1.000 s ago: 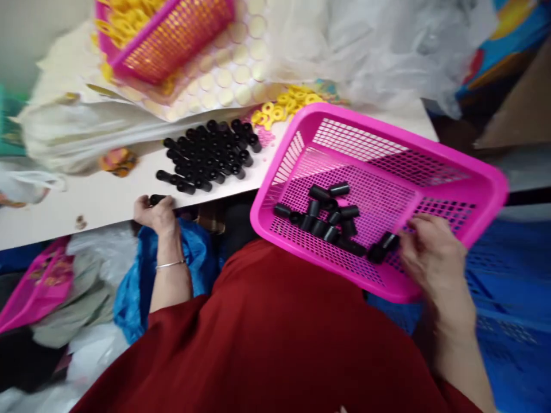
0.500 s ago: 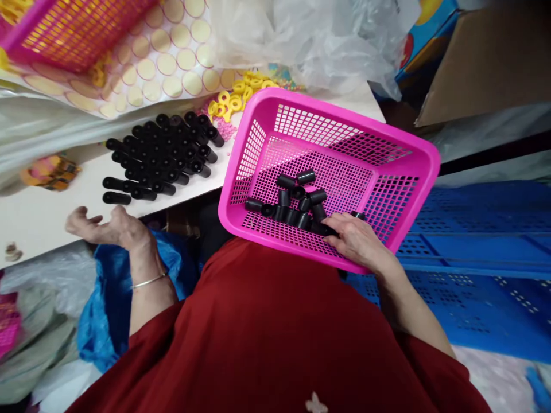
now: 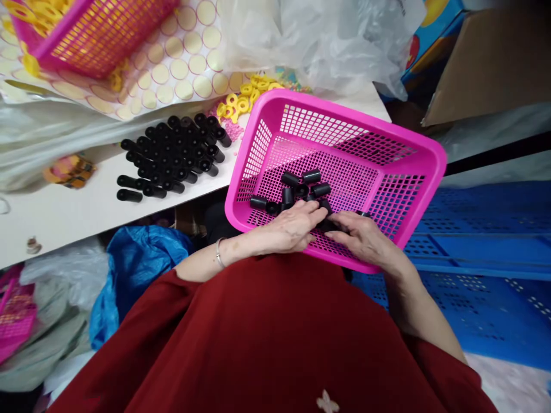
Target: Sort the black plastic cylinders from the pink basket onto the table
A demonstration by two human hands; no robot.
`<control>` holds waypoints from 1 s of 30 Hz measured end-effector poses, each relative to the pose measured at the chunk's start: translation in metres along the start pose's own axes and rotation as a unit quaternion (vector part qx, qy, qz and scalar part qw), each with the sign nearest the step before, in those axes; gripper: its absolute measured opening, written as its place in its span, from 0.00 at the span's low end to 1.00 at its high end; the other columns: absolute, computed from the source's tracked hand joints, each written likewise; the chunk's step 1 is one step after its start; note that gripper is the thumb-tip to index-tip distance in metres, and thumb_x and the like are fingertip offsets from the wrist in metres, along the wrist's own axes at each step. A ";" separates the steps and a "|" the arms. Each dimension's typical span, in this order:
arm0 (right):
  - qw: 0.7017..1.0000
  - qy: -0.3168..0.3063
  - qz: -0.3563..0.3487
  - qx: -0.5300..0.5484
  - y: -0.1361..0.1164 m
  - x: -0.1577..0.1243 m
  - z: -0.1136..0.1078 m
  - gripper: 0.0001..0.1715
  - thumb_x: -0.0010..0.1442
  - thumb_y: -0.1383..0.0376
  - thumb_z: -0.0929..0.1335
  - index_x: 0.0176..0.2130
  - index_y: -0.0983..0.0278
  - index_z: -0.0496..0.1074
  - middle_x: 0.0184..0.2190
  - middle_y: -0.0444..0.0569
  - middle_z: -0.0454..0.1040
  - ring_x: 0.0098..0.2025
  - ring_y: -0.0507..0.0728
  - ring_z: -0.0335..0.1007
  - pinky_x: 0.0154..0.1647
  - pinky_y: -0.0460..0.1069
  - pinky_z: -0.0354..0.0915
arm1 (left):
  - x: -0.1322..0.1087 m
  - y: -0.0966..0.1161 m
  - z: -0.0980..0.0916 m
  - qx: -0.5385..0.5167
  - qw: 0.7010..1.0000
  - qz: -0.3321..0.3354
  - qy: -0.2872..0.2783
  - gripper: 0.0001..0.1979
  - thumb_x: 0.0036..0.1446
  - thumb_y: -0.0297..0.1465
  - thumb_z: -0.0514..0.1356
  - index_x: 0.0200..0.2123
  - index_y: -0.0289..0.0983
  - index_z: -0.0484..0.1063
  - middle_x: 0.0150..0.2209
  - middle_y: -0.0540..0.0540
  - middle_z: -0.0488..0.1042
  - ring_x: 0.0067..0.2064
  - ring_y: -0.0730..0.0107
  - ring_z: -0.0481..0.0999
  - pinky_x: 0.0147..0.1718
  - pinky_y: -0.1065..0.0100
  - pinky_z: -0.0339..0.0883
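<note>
In the head view a pink plastic basket (image 3: 422, 143) rests against my front, with several short black tubes (image 3: 311, 176) lying loose on its floor. My left hand (image 3: 293, 228) reaches over the near rim, fingers bent round a tube among the pile; the palm hides most of it. Close by on the right, my right hand (image 3: 359, 235) is inside the basket too, thumb and fingers closed about a dark tube that is partly covered. On the table to the left stand many similar black tubes (image 3: 172, 155) in packed rows, most upright, some leaning.
Yellow plastic rings (image 3: 243, 103) and small pink beads (image 3: 235, 131) lie beyond the rows on the white table (image 3: 55, 223). Another pink basket (image 3: 112, 40) holds yellow pieces at the upper left. Clear plastic bags (image 3: 318, 40), a cardboard box (image 3: 495, 63) and blue crates (image 3: 482, 241) surround the area.
My left hand has come from above the table's near edge into the basket, beside the right hand. The right hand stays among the tubes. The view has shifted slightly left.
</note>
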State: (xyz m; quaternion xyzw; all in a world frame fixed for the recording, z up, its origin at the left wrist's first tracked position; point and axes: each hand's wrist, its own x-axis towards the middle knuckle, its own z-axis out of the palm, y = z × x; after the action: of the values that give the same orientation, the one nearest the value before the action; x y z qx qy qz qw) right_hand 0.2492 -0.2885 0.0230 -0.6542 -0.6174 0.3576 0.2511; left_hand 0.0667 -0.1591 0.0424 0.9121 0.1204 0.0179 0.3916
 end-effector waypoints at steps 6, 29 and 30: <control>0.944 0.059 0.098 0.309 -0.011 -0.006 0.009 0.19 0.53 0.52 0.74 0.40 0.61 0.78 0.26 0.43 0.69 0.27 0.51 0.63 0.28 0.48 0.62 | 0.017 0.008 -0.003 -0.261 0.958 -0.115 -0.041 0.11 0.51 0.29 0.66 0.37 0.32 0.71 0.31 0.49 0.71 0.36 0.67 0.74 0.40 0.61 0.70; 0.823 0.231 0.107 0.507 -0.031 -0.002 0.016 0.20 0.55 0.48 0.72 0.41 0.57 0.73 0.30 0.44 0.72 0.24 0.50 0.65 0.24 0.49 0.69 | 0.009 0.004 -0.005 -0.414 0.878 -0.199 0.133 0.14 0.40 0.24 0.68 0.34 0.34 0.72 0.29 0.53 0.72 0.32 0.75 0.71 0.36 0.67 0.68; 0.826 0.248 0.093 0.498 -0.032 -0.001 0.017 0.18 0.56 0.50 0.71 0.42 0.57 0.73 0.30 0.44 0.72 0.24 0.50 0.66 0.25 0.49 0.70 | 0.009 0.003 -0.004 -0.374 0.898 -0.189 0.135 0.13 0.41 0.24 0.67 0.34 0.34 0.73 0.30 0.52 0.72 0.32 0.74 0.71 0.36 0.66 0.68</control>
State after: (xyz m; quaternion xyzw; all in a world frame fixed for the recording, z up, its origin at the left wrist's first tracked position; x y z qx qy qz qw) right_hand 0.2162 -0.2882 0.0374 -0.5614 -0.2086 0.4638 0.6529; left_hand 0.0753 -0.1564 0.0471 0.6473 0.3261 0.1100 0.6801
